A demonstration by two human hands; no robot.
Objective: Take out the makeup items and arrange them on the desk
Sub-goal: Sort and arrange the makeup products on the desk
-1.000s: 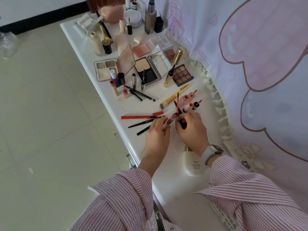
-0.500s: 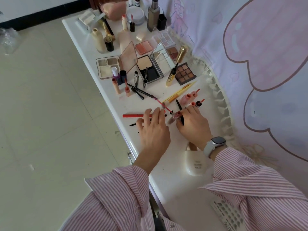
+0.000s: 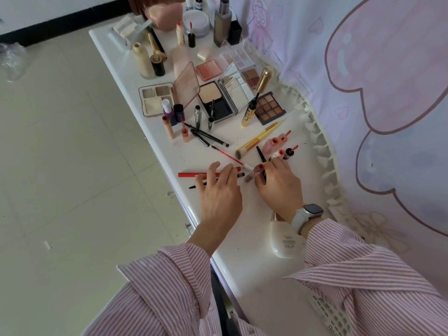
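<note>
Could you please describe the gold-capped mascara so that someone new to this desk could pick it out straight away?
Start at the white desk and find the dark nine-pan eyeshadow palette near the frilled edge by the curtain. The mascara leans along the palette's left side, beside the open powder compact. It alone has a rounded gold cap above a yellow tube.

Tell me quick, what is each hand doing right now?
Left hand: open, fingers spread flat over the red pencil on the desk, gripping nothing.
Right hand: fingers curled round a lip gloss tube, holding it.
</note>
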